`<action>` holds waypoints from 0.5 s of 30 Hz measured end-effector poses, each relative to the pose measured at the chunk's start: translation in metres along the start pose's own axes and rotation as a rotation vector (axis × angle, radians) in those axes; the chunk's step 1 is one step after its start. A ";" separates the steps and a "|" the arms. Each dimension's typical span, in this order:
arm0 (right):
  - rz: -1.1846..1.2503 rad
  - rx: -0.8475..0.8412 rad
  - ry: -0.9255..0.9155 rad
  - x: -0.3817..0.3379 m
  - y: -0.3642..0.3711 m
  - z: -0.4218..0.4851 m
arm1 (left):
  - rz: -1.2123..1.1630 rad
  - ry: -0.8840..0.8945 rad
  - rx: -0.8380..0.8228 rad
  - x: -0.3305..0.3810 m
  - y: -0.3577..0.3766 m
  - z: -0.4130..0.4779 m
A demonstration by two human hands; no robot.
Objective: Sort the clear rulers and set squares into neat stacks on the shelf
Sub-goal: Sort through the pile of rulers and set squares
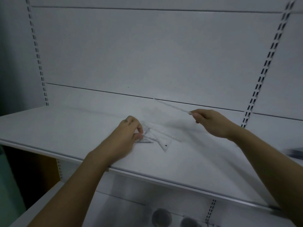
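Nearest the camera, below the working level: lower shelf (124, 210), white, bearing two dark round objects (161, 216), blurred, kind not legible.

Next out: shelf (65, 128), white, flat, with a pale front edge; both forearms reach over that edge.

Item, left hand (127, 133): fingers curled, thumb and fingertips closed on the left corner of the set squares (158, 138); these are clear triangles lying flat and overlapping mid-shelf, points skewed, one with a small dark hole near its tip; exact count cannot be told.

Item, right hand (211, 122): closed in a pinch on one end of a clear ruler (170, 106); the ruler is raised off the shelf, its free end slanting up and to the left across the back panel, well apart from the triangles.

Step in hand, as judged: separating kinds; ruler taken aside while the triangles are gathered. Next move calls for laying the ruler flat on a bare part of the shelf beside the triangles, then squaring the triangles edge to edge; thin clear plastic is hard to see on white and likely to slide.

Farthest: back panel (147, 54), white, with dark seams; slotted uprights (268, 63) at either side.
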State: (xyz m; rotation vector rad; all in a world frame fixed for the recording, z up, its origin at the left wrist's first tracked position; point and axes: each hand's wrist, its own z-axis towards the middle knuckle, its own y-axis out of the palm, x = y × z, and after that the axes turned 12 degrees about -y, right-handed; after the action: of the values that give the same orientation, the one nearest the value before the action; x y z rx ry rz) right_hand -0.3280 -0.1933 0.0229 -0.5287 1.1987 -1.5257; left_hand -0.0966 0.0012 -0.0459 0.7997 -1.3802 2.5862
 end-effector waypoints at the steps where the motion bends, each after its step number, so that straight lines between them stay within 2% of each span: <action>1: -0.016 0.002 0.009 0.007 -0.005 -0.007 | -0.030 0.009 0.009 0.010 0.004 0.003; 5: -0.045 0.047 0.044 0.039 -0.032 -0.042 | -0.189 -0.001 0.041 0.060 0.025 0.018; 9: -0.012 0.090 0.105 0.077 -0.063 -0.083 | -0.374 -0.026 -0.007 0.117 0.055 0.033; 15: -0.059 0.124 0.184 0.136 -0.119 -0.151 | -0.355 0.036 -0.078 0.201 0.109 0.055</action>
State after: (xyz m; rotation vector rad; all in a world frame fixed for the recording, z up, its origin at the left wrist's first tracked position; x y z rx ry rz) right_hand -0.5520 -0.2651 0.0338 -0.3493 1.2271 -1.7164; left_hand -0.2824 -0.1367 -0.0024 0.8896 -1.1957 2.2521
